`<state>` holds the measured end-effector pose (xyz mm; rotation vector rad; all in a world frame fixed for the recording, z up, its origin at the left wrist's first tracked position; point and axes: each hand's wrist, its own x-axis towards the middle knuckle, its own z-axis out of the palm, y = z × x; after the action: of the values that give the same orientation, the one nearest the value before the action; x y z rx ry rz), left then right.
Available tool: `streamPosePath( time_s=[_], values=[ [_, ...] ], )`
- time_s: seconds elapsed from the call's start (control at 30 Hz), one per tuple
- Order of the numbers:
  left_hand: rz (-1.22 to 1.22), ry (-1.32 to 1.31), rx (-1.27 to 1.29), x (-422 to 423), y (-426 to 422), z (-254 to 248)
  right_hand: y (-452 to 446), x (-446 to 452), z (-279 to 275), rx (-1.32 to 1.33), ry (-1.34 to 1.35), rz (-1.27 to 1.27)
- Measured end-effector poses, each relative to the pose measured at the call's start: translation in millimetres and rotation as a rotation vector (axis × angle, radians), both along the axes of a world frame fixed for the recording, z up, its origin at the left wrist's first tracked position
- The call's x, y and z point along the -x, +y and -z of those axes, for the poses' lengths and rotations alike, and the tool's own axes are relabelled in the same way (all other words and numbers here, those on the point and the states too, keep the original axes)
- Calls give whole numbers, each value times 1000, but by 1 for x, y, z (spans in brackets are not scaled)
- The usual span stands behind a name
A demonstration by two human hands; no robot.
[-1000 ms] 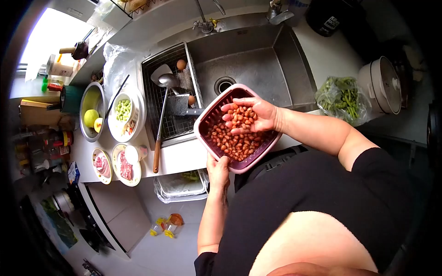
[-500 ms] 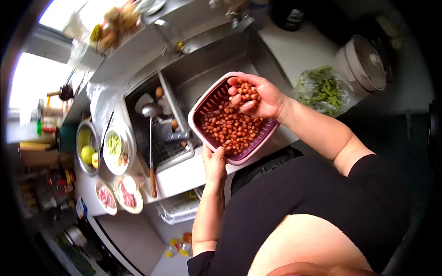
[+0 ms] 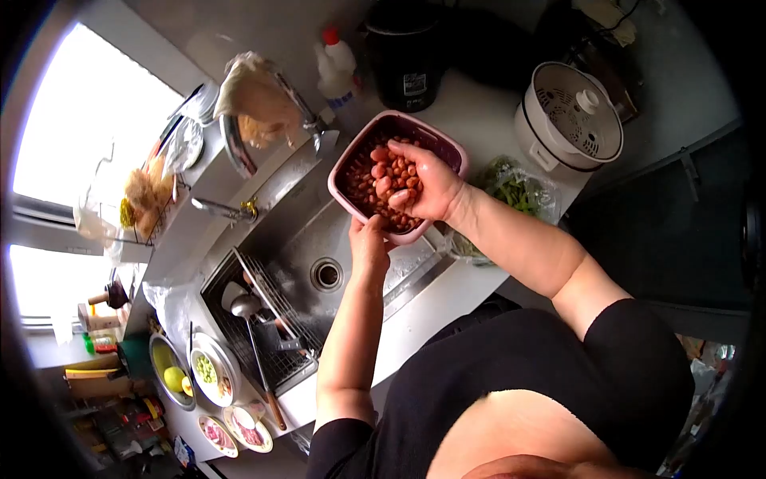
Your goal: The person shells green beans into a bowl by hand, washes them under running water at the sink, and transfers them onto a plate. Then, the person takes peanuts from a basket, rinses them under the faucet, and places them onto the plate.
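A pink basket (image 3: 452,144) with a dark inside is held up above the right part of the sink. Reddish-brown peanuts (image 3: 363,182) lie in it. My left hand (image 3: 369,246) grips its near rim, thumb on top, the other fingers hidden underneath. Over the basket, my right hand (image 3: 431,185) is turned palm up with curled fingers, cupping a heap of wet-looking peanuts (image 3: 399,176).
Below the basket is the steel sink (image 3: 303,239) with its drain. A wire rack (image 3: 271,299) holds a ladle (image 3: 242,306). Bagged green vegetables (image 3: 519,191) and a white steamer pot (image 3: 550,132) stand to the right. Plates of meat (image 3: 249,431) sit at the left.
The basket has moved away from the counter's front, farther back and right over the sink. My right hand has shifted toward the basket's middle, still cupping peanuts. The camera view has turned too.
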<state>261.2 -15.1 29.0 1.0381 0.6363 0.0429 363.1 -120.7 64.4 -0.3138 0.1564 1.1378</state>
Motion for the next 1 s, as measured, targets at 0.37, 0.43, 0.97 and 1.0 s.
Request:
streamPosePath(
  time_s=[0.37,0.43,0.97,1.0],
  values=[
    [42,45,-23,-82,-42,66,-46,-78,12,63,-67,201],
    [50,-60,-56,-85,-45,74,-53,-85,15,57,-70,215],
    [-399,-592,696,-46,9,6,55,24,17,355,-896,396],
    [-470,-565,718,-41,14,7,59,33,18,370,-1026,374]
  ],
)
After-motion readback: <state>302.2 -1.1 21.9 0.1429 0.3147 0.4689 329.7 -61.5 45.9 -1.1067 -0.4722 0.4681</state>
